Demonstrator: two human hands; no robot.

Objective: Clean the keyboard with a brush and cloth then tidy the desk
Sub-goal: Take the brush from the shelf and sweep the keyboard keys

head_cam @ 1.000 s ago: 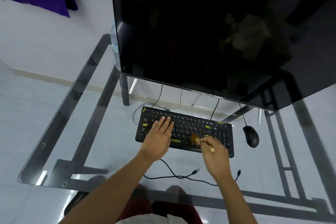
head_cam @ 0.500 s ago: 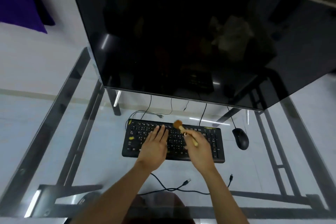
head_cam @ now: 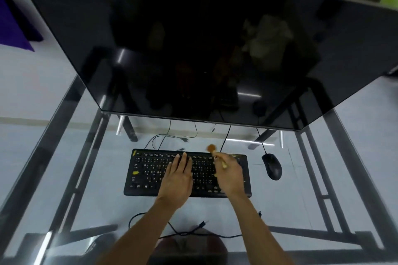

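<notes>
A black keyboard [head_cam: 150, 170] with white legends and a few yellow keys lies on the glass desk [head_cam: 90, 196]. My left hand [head_cam: 177, 180] rests flat on its middle keys with straight fingers. My right hand [head_cam: 230, 175] grips the pale handle of a small brush [head_cam: 216, 154]. The brush's orange-brown bristle head sticks out past the keyboard's far edge, just above the glass. No cloth is in view.
A large dark monitor [head_cam: 193, 49] overhangs the far half of the desk. A black mouse [head_cam: 271, 166] lies right of the keyboard. Loose cables [head_cam: 183, 231] with plugs lie near the front edge, and more cables [head_cam: 165, 136] run behind the keyboard.
The brush has swept from the keyboard's near rows up across the keys to beyond its far edge. My left hand stayed flat on the keyboard. My head tilted further down.
</notes>
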